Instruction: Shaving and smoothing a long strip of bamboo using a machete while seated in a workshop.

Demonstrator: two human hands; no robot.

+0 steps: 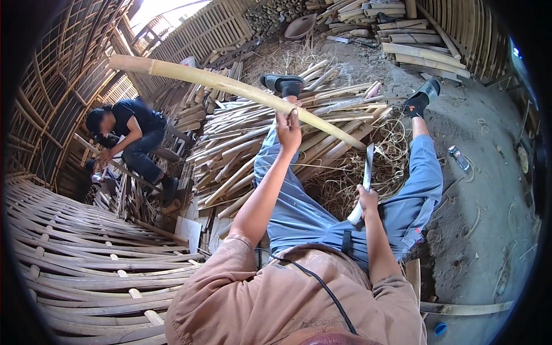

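Observation:
My left hand (288, 131) is closed around the middle of a long split bamboo piece (213, 81), which slants from the upper left down toward my right side. In my right hand (367, 201) is a long knife (368, 167) with a pale handle, its blade pointing up and away from me. The tip of the blade is at the near end of the bamboo piece; whether it cuts in or only touches, I cannot make out. Between my outstretched legs lies a tangle of thin bamboo shavings (351, 190).
Split bamboo strips (241, 138) are heaped under and beside my left leg. A slatted bamboo frame (103, 259) fills the lower left. A co-worker (138, 132) bends over at the left, handling bamboo. Cut bamboo lengths (425, 52) are stacked at the back right. A small device (458, 158) lies on the ground.

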